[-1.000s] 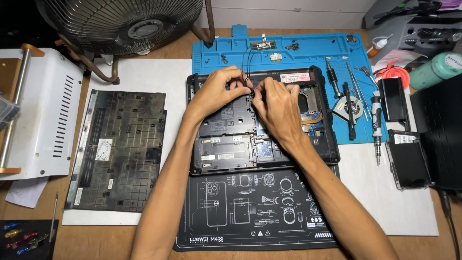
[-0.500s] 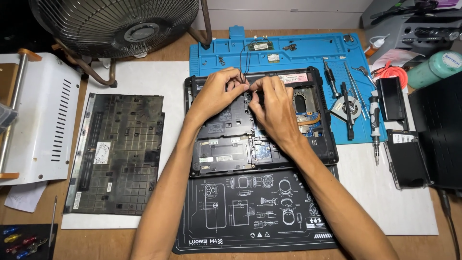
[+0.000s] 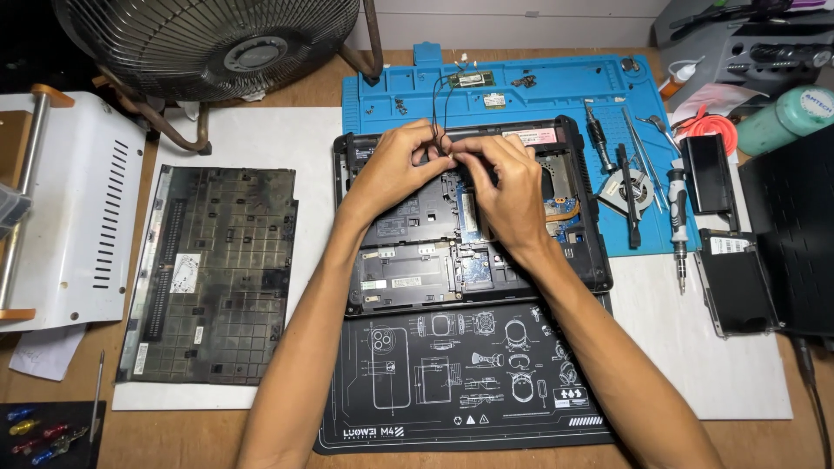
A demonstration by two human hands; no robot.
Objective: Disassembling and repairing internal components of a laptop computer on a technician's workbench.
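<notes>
An opened black laptop base (image 3: pixel 417 278) lies bottom-up on a black printed work mat (image 3: pixel 452 391), its boards and slots exposed. Both my hands meet over its upper middle. My left hand (image 3: pixel 395 165) pinches thin black wires (image 3: pixel 441 113) that loop up toward a small green card (image 3: pixel 471 79) on the blue mat. My right hand (image 3: pixel 512 187) has its fingertips closed on the same wires beside the left fingers, and its palm covers part of the board.
The removed bottom cover (image 3: pixel 213 274) lies left on white paper. A blue silicone mat (image 3: pixel 556 87) behind holds screws, a cooling fan (image 3: pixel 627 189), tweezers and screwdrivers (image 3: pixel 678 226). A desk fan (image 3: pixel 217 43) stands at the back left, a white metal case (image 3: pixel 78 217) far left, black parts right.
Both hands stay pinched together over the laptop's upper middle; the right hand's fingers have shifted slightly along the wires. The view has drifted a little.
</notes>
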